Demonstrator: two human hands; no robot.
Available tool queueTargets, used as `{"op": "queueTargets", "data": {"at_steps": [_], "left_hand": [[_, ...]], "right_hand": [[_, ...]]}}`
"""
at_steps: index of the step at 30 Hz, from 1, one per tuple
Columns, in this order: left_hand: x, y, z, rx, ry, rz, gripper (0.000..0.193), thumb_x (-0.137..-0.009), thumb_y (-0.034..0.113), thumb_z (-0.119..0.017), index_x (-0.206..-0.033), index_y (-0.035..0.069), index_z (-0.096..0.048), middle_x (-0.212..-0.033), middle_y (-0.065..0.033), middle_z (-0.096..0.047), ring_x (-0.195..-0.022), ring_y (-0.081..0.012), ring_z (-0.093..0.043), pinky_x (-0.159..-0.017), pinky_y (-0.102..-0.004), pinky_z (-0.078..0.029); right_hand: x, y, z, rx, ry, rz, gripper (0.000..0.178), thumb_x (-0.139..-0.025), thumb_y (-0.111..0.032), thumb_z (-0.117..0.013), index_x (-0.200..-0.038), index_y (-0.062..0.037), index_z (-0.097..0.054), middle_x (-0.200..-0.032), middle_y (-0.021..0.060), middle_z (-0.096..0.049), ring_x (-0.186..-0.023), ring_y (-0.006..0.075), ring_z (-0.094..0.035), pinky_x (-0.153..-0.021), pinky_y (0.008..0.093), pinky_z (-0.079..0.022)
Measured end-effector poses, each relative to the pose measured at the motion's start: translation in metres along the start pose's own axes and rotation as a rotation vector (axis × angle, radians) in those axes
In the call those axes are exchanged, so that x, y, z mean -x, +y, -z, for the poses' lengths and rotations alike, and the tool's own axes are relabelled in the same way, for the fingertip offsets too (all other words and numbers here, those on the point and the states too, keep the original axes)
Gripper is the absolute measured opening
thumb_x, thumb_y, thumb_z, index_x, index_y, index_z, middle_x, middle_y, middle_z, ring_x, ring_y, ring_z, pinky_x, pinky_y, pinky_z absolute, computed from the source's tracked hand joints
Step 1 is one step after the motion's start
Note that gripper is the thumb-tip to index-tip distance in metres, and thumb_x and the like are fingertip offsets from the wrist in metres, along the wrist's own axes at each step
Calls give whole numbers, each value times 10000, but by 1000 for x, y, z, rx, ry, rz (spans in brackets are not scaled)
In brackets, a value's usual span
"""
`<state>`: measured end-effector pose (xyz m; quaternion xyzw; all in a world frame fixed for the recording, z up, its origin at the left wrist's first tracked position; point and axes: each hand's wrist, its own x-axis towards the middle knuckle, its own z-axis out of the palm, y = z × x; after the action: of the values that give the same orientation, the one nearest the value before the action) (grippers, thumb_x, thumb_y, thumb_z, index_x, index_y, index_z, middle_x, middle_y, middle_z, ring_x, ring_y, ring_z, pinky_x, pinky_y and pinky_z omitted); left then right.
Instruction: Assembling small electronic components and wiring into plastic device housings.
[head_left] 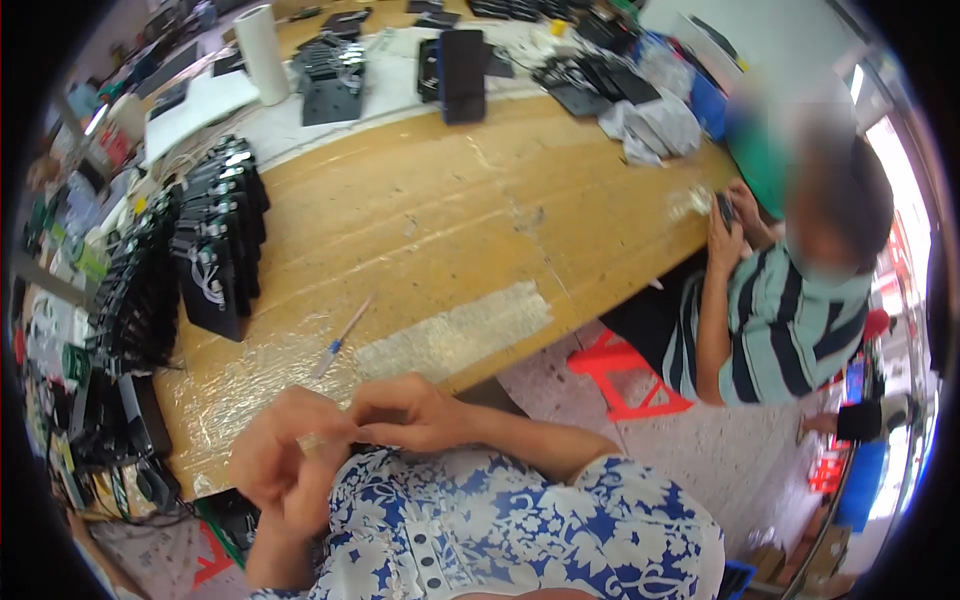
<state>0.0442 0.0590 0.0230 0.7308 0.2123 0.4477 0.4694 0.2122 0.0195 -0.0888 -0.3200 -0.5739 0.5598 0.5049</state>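
Observation:
Both hands are raised close to my body, over the near edge of the table. My left hand (287, 452) is curled and somewhat blurred, with its fingertips meeting those of the other hand. My right hand (412, 411) is pinched, thumb against fingers. Whatever sits between the fingertips is too small or too hidden to make out. Just beyond the hands, a thin pen-like tool (343, 337) with a blue part lies on the tabletop. To its right, a long strip of pale, wrinkled tape (455, 331) is stuck to the brown table (400, 235).
Rows of black panels with white cables (212, 255) stand along the left side. At the back are a white roll (262, 55), an upright dark panel (462, 78) and crumpled grey plastic (655, 128). A seated co-worker (765, 310) on the right holds a small dark object.

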Motion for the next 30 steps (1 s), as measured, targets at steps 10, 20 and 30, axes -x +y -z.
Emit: {"op": "queueTargets", "data": {"at_steps": [10, 20, 30], "left_hand": [[130, 16, 182, 387, 88, -92, 57, -806, -33, -607, -854, -41, -637, -827, -155, -646, -675, -248, -609, -600, -326, -464], [-70, -1, 100, 386, 83, 12, 18, -828, -23, -590, -833, -24, -607, -799, -136, -613, -646, -230, -578, -586, -309, -445], [-43, 25, -3, 559, 83, 141, 37, -850, -13, -573, -813, -7, -577, -772, -117, -580, -617, -211, -547, -572, -293, -425]], "right_hand": [[-11, -16, -2, 20, -99, 45, 138, -875, 1, -657, -1012, 7, -662, -842, 73, -638, -755, 141, -602, -656, 281, -462], [-4, -12, -2, -24, -111, 12, 114, -870, -9, -655, -984, 2, -661, -873, 91, -664, -804, 181, -639, -708, 302, -483], [-9, -6, 3, 27, -129, 6, 94, -895, -23, -668, -986, 0, -662, -878, 84, -665, -784, 180, -655, -690, 302, -497]]}}
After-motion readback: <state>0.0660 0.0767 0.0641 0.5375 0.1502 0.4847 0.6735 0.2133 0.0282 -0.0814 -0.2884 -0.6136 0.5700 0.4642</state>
